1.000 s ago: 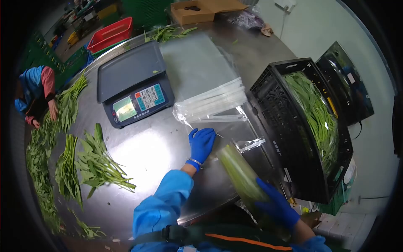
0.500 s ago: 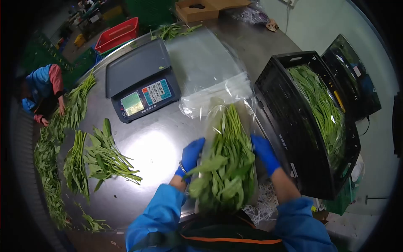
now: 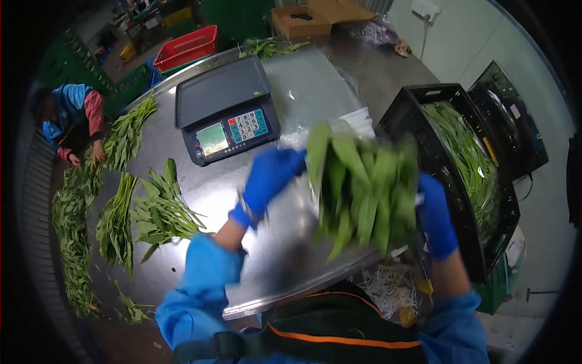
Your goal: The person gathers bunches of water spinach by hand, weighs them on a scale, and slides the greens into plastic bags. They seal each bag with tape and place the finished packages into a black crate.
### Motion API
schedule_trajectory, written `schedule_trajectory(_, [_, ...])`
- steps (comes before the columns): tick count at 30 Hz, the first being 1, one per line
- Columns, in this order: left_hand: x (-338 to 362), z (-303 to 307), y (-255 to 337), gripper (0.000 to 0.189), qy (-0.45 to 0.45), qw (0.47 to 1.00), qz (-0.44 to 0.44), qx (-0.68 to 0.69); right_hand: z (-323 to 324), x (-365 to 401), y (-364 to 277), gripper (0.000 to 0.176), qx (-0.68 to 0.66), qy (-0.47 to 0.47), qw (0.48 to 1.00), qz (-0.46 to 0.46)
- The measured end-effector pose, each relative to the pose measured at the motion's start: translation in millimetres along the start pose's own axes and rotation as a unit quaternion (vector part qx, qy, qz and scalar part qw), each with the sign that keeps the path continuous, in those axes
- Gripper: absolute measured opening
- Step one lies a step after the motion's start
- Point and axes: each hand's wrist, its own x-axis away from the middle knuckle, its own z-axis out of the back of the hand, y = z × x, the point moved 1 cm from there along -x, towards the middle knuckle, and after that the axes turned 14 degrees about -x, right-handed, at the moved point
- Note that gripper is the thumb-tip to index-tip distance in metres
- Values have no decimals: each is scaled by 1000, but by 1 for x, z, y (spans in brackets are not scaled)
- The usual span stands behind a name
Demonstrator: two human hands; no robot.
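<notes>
Raised above the table's right part is a bundle of leafy greens (image 3: 367, 188), partly inside a clear plastic bag, blurred, with its leaves toward me. My left hand (image 3: 270, 179), in a blue glove, is closed on the left edge of the bag. On the bundle's right side my right hand (image 3: 435, 212), also gloved in blue, has its fingers closed round the bag's edge. Behind the bundle lies a stack of clear bags (image 3: 303, 91), beside a digital scale (image 3: 227, 109) with nothing on its tray but a leaf bit.
Loose greens (image 3: 160, 209) lie on the metal table (image 3: 267, 261), with a long row (image 3: 73, 242) at the left edge. A co-worker (image 3: 73, 121) handles greens there. At the right is a black crate (image 3: 403, 130) of bagged greens; a red basket (image 3: 185, 48) sits behind.
The bagged bundle has come up off the table, away from my body and slightly right. Both my hands have moved up with it. The whole view has shifted a little.
</notes>
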Motion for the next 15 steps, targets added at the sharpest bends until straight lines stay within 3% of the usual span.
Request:
schedule_trajectory(1, [-14,30,42,43,49,998,44,-8,-15,-9,-36,22,84,-6,996,40])
schedule_trajectory(2, [-20,50,68,41,52,997,55,24,-2,-28,-49,23,-112,74,989,-67])
schedule_trajectory(3, [-25,67,91,39,55,995,62,58,4,-35,-81,21,-139,47,987,-61])
schedule_trajectory(4, [-21,82,115,35,77,993,7,89,-24,-26,-107,22,-91,118,982,118])
schedule_trajectory(5, [-16,93,133,31,95,987,-46,120,-18,-27,-132,24,-240,59,967,59])
schedule_trajectory(7, [-9,118,141,26,25,938,-110,327,12,-43,-159,29,-163,-16,986,39])
schedule_trajectory(8, [-7,118,134,31,81,912,-233,328,10,-45,-155,29,-163,-20,985,42])
schedule_trajectory(9, [0,114,128,68,169,925,-260,222,-6,-43,-156,28,137,-39,938,317])
schedule_trajectory(10, [-4,99,85,108,182,922,-341,-8,-18,-39,-155,27,413,-42,732,540])
schedule_trajectory(11, [0,73,66,129,113,943,-297,-101,-18,-43,-160,27,412,-39,731,542])
schedule_trajectory(12, [1,43,46,131,47,956,-274,-97,-14,-55,-165,25,327,-86,915,222])
schedule_trajectory(13, [5,23,40,135,42,964,-258,-45,-13,-62,-169,24,195,-119,965,-129])
schedule_trajectory(14, [5,18,37,136,44,971,-230,-39,-26,-66,-178,20,374,-73,922,-75])
schedule_trajectory(15, [3,11,30,136,52,974,-216,32,-45,-57,-194,19,407,-154,895,99])
